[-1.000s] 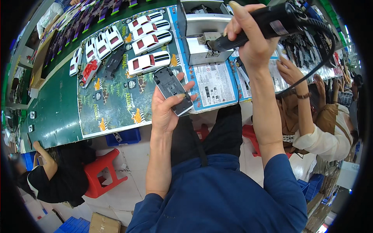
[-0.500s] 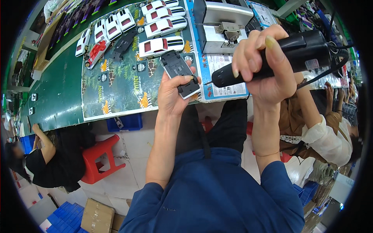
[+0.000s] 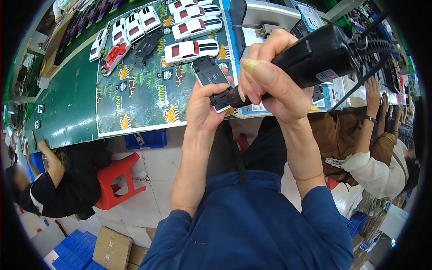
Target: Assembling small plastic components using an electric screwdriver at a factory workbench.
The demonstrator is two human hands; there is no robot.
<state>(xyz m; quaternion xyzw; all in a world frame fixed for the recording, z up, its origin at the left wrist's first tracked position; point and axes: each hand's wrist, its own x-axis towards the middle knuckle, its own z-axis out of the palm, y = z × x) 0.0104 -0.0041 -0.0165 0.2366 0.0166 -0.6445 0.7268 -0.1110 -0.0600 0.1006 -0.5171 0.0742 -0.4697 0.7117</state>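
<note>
My left hand (image 3: 204,105) grips a toy car (image 3: 208,74) turned upside down, its black underside facing up and a white body edge showing below. In my right hand (image 3: 274,81) is a black electric screwdriver (image 3: 315,56), its fingers wrapped round the body. The screwdriver's nose reaches the near end of the car's underside, close to my left thumb. Its bit tip is hidden there. Just beyond the held car lies a white toy car (image 3: 191,51) with black stripes.
Several more white cars (image 3: 198,28) stand at the back, beside a red car interior (image 3: 115,58) and a black car base (image 3: 147,48). A metal screw feeder (image 3: 265,18) stands behind my right hand. Co-workers sit on both sides; a blue bin (image 3: 155,139) is under the table edge.
My right hand has brought the screwdriver left and down onto the near end of the car's underside. The left hand keeps its hold on the car, almost in place.
</note>
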